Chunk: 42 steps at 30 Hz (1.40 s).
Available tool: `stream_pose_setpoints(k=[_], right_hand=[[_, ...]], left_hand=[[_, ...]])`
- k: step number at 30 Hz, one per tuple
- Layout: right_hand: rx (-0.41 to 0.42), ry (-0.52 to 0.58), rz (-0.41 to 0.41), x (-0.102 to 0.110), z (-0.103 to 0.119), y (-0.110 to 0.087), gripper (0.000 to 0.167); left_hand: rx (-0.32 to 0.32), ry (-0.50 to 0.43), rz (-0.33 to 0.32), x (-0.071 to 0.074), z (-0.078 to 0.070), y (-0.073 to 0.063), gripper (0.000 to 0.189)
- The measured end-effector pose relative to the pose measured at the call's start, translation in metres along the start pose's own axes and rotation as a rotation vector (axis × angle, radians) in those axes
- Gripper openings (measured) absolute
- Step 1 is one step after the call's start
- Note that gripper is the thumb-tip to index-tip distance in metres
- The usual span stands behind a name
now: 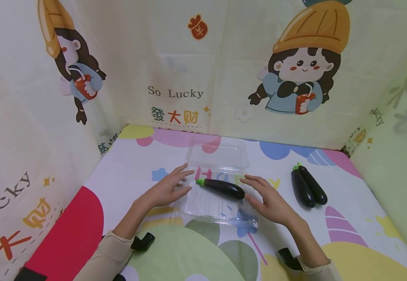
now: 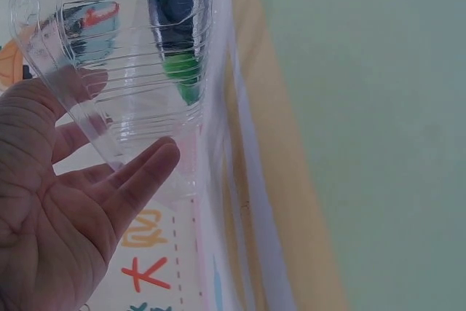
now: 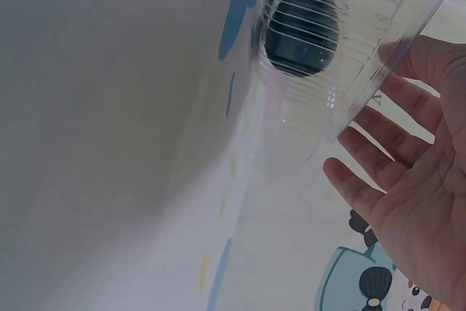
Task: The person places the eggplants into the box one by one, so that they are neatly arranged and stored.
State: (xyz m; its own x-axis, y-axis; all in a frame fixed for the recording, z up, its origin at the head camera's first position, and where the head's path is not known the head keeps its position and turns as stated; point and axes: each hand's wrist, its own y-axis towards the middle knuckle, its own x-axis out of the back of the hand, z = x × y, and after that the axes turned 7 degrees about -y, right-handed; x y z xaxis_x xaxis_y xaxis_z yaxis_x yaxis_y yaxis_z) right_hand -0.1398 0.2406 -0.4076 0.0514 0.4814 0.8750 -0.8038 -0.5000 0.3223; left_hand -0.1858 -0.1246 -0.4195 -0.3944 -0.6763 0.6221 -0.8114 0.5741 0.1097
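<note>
One dark eggplant (image 1: 224,188) with a green stem end lies in a clear plastic clamshell box (image 1: 203,210), whose lid (image 1: 219,153) is folded back away from me. My left hand (image 1: 168,187) is at the box's left side, fingers spread and nearly straight. On the opposite side is my right hand (image 1: 268,199), its fingers also extended, the thumb near the eggplant's round end. Both wrist views show the hands beside the box walls, with the eggplant seen through the ribbed plastic (image 2: 131,85). Whether fingertips touch the box, I cannot tell.
Two more eggplants (image 1: 308,186) lie side by side to the right of the box. The table has a colourful printed cover (image 1: 196,253). Printed cloth walls (image 1: 231,78) stand at the back and both sides.
</note>
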Motion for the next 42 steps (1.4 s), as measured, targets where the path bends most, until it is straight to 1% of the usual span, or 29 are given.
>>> stream_pose_setpoints(k=[7,14,23,30,37,42], right_hand=[[-0.017,-0.008,-0.006,0.002,-0.003,-0.004,0.054],[-0.014,-0.025,-0.036,0.006,-0.008,-0.007,0.052],[-0.009,-0.056,-0.080,0.009,-0.016,-0.013,0.049],[0.007,-0.037,-0.121,0.011,-0.023,-0.017,0.051],[-0.036,-0.057,-0.114,0.017,-0.026,-0.023,0.050],[-0.053,-0.078,-0.117,0.020,-0.028,-0.026,0.051]], left_hand=[[-0.001,0.004,0.000,0.000,0.000,0.000,0.061],[-0.002,0.009,-0.006,0.000,0.002,-0.001,0.061],[0.003,-0.003,0.001,0.000,0.002,-0.001,0.060],[0.018,0.002,0.006,0.000,0.001,0.000,0.061],[0.019,-0.004,0.005,0.000,0.000,0.001,0.061],[0.019,-0.003,0.008,0.000,0.001,0.000,0.061]])
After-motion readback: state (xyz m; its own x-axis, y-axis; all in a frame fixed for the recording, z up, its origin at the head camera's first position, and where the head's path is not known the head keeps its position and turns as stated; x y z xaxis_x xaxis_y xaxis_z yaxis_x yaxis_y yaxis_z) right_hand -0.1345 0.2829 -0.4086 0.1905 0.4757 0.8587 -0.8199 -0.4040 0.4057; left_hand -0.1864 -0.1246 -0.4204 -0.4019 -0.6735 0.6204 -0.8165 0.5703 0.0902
